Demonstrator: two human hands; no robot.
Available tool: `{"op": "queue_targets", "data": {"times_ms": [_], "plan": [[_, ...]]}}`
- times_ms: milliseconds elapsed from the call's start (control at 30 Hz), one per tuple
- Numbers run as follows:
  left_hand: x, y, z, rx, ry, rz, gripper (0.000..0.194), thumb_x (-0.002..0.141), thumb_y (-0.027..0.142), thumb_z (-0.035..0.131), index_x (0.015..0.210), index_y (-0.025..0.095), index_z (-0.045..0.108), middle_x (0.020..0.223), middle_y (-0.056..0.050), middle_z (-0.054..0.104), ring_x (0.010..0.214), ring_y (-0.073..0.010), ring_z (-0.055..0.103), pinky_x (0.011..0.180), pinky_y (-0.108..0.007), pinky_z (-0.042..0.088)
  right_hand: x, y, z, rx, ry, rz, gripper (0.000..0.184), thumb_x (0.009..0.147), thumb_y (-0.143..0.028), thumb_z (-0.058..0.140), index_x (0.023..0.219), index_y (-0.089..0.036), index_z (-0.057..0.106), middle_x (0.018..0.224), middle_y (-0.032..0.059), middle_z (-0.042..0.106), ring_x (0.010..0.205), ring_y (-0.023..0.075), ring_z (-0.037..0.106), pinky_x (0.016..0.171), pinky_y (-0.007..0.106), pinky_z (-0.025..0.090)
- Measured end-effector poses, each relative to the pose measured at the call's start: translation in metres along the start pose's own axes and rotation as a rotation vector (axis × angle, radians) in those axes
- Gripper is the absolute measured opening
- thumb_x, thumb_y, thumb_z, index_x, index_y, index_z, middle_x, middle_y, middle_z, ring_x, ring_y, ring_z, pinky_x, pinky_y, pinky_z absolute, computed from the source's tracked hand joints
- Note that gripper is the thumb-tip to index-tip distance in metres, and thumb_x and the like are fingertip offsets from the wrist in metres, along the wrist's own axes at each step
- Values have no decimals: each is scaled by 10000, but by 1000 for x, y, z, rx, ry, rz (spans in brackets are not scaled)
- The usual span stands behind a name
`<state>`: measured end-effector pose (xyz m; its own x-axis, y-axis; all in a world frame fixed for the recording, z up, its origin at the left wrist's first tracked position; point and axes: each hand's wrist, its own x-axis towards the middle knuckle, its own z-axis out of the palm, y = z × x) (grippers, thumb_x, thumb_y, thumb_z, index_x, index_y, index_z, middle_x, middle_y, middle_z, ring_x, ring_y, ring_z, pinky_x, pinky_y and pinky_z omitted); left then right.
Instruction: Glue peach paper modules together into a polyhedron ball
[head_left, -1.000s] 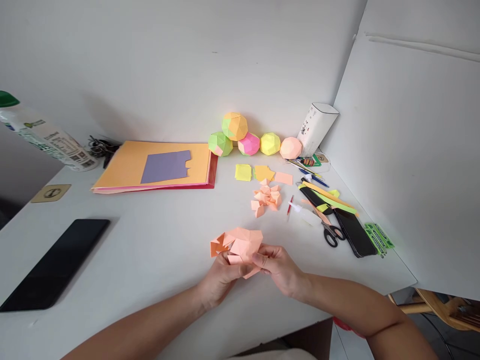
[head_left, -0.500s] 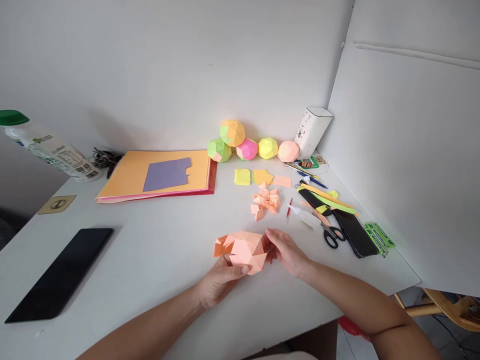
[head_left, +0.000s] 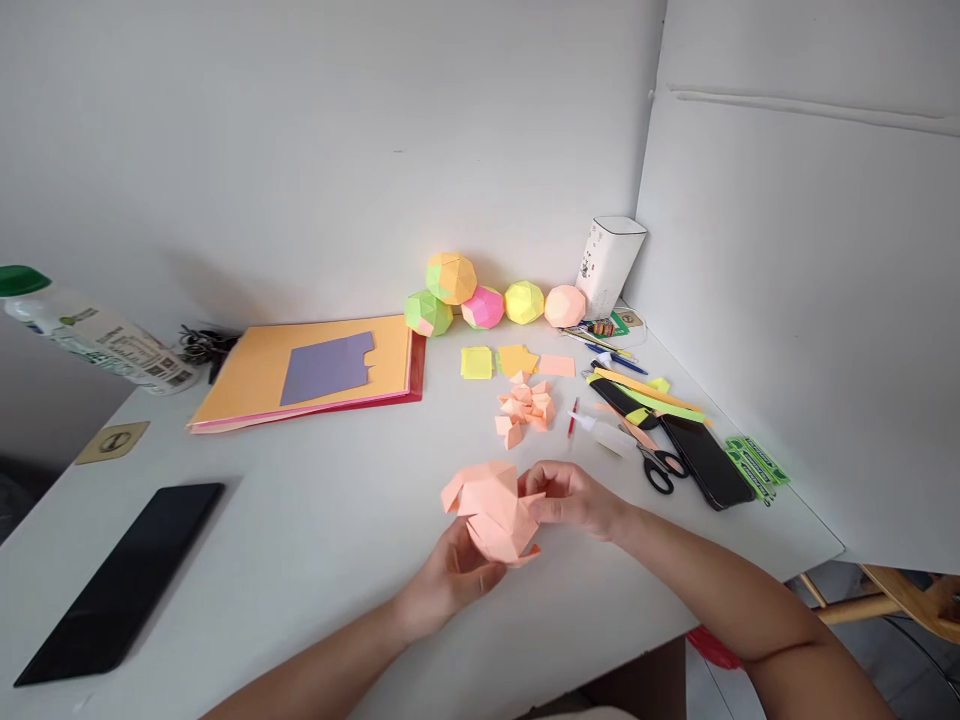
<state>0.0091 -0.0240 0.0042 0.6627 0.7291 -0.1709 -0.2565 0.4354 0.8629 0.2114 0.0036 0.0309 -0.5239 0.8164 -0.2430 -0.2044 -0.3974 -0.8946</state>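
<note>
Between my hands, just above the tabletop, is a partly joined peach folded-paper ball (head_left: 491, 508) with loose flaps at its left, right and lower edges. My left hand (head_left: 448, 580) supports it from below, thumb toward the front and fingers behind. At its right side my right hand (head_left: 568, 498) pinches a flap between thumb and fingers; some fingertips are hidden behind the paper. Beyond the ball lies a pile of small folded peach paper pieces (head_left: 526, 405). Near my right hand are a white glue bottle (head_left: 609, 436) and black-handled scissors (head_left: 661, 468).
Finished paper balls (head_left: 451, 278) line the wall beside a white box (head_left: 611, 265). Paper sheets (head_left: 225, 380) and a dark tablet (head_left: 124, 580) lie to the left, near a green-capped bottle (head_left: 97, 335). A black phone (head_left: 705, 460) and sticky-note stacks (head_left: 476, 363) are also on the table (head_left: 315, 530).
The peach ball has turned in my hands, and its left flap extends less far. My right hand has shifted slightly onto the right flap; my left hand sits lower with its thumb moved down.
</note>
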Motion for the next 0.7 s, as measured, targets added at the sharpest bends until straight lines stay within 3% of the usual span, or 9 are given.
{"op": "queue_targets", "data": {"times_ms": [100, 233, 367, 433, 533, 700], "plan": [[-1, -2, -6, -60, 36, 43, 504, 723, 247, 704, 1194, 254, 525, 1204, -103, 567, 1092, -293, 525, 881, -431, 455, -1, 0, 0, -81, -12, -90, 210, 699, -275, 723, 705, -150, 555, 774, -5, 558, 717, 117, 524, 649, 259, 406], [0, -2, -11, -126, -27, 58, 606, 719, 218, 688, 1271, 290, 448, 1227, -96, 525, 1094, -300, 500, 873, -463, 456, -3, 0, 0, -230, 5, -229, 152, 729, -241, 693, 735, -161, 565, 840, 14, 561, 820, 143, 528, 742, 284, 410], [4, 2, -11, -172, -60, 116, 659, 696, 235, 654, 1313, 279, 427, 1253, -89, 522, 1156, -334, 455, 937, -484, 391, -3, -2, -1, -307, 35, -276, 121, 746, -232, 676, 753, -171, 572, 895, 28, 567, 878, 157, 537, 801, 302, 411], [6, 3, -11, -168, -66, 183, 637, 685, 265, 636, 1298, 262, 465, 1294, -72, 506, 1220, -346, 390, 1002, -480, 322, -3, -2, -3, -322, 29, -287, 113, 749, -229, 672, 767, -174, 574, 935, 38, 573, 913, 166, 542, 822, 312, 414], [7, 1, -14, -125, -39, 218, 485, 783, 323, 553, 1259, 233, 525, 1297, -76, 515, 1250, -333, 360, 1030, -454, 286, -2, -2, -6, -341, -11, -295, 110, 746, -211, 672, 780, -173, 574, 963, 45, 572, 939, 169, 544, 846, 322, 416], [4, -3, -17, 29, 89, 123, 303, 877, 313, 495, 1133, 216, 622, 1157, -84, 617, 1122, -287, 494, 965, -402, 360, -1, 0, -14, -351, -78, -238, 116, 752, -178, 637, 797, -176, 531, 986, 47, 555, 922, 161, 546, 827, 329, 431]]}}
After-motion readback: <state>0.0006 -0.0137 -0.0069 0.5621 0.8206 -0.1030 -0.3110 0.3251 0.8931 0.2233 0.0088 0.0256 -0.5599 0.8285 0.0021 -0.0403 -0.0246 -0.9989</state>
